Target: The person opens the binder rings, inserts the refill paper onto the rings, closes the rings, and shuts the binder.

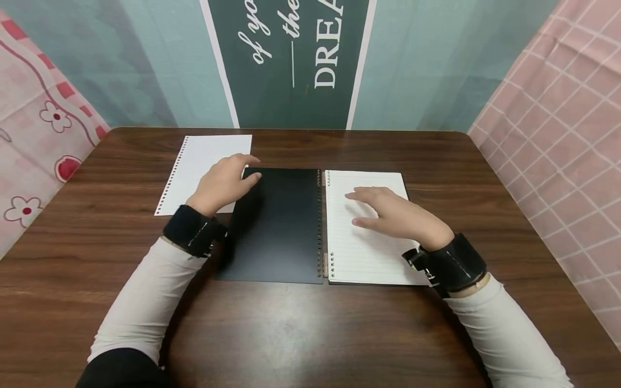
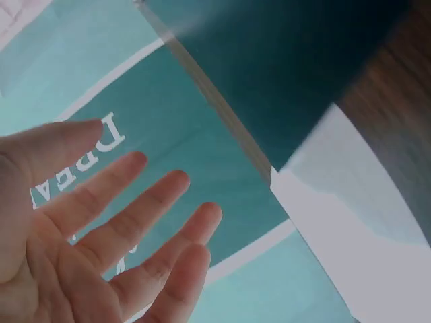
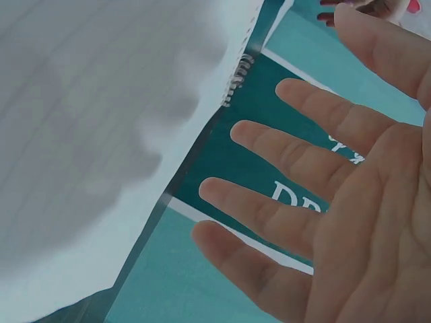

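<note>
A ring-bound notebook lies spread on the table, its black cover (image 1: 281, 226) to the left and lined pages (image 1: 366, 261) to the right. Metal rings (image 3: 238, 79) show along the spine in the right wrist view. My left hand (image 1: 220, 183) hovers by the cover's upper left corner, over part of a loose punched sheet (image 1: 206, 156). Its fingers (image 2: 161, 192) are spread and hold nothing. Over the lined pages hangs my right hand (image 1: 395, 213), fingers (image 3: 283, 158) extended and apart, nothing in it. The pages carry its shadow.
The dark wooden table (image 1: 286, 334) ends at a green and teal cloth backdrop (image 1: 417, 64). Pink patterned cloth (image 1: 572, 161) flanks the right side, and flowered cloth (image 1: 48, 140) the left. A black band (image 1: 194, 230) wraps each wrist.
</note>
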{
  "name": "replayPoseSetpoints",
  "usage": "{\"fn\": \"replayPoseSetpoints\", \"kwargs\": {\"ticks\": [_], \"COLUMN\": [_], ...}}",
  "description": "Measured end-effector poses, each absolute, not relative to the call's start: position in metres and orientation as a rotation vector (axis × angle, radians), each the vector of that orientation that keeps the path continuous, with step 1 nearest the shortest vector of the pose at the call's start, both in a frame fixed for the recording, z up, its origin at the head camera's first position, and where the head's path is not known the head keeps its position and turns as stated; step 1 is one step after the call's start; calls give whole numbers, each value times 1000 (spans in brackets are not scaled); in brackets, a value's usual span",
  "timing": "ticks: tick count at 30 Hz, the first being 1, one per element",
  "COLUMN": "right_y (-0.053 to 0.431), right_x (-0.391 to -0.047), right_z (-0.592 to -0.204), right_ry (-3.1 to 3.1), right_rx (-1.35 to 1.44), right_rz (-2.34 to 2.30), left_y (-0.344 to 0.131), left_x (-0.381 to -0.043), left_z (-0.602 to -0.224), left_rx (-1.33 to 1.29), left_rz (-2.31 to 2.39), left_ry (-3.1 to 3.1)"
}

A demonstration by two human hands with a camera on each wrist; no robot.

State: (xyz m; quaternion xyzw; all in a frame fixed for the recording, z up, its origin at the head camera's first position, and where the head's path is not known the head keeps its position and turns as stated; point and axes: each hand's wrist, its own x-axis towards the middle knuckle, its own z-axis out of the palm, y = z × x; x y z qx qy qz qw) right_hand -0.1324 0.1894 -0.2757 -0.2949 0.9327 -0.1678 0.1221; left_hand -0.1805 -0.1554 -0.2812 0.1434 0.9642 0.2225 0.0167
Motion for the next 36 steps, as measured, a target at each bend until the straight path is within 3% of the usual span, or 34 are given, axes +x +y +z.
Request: {"fn": "replayPoseSetpoints", "kwargs": {"ticks": [17,36], "right_y": [171,150], "right_x": [-142,-150], "right_z": [-276,-279], "right_ry": [2727,2690], "right_rx": [-917,-946], "right_rz": [-557,-562], "left_y": [-218,-268], "left_x": [-191,-190], "left_z": [-285,-292], "left_rx": [43,-139], "left_rz": [921,774], "left_ry": [2965,2904]}}
